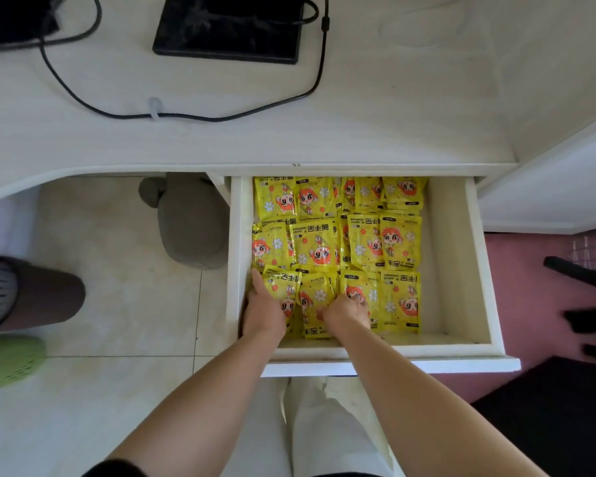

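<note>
I can read words on the yellow hand warmer packets in the open drawer. The middle packet says "HAND WARMER" in small black letters, with big Chinese signs, 暖手宝, right beside them. From where I stand, these words are upside down. On the front right packet, just beside my right hand, I can see only 手宝 with "HAND WARMER" next to it. Some packets also have a little black tag and a short word in capital letters, but both are too small for me to read
</note>
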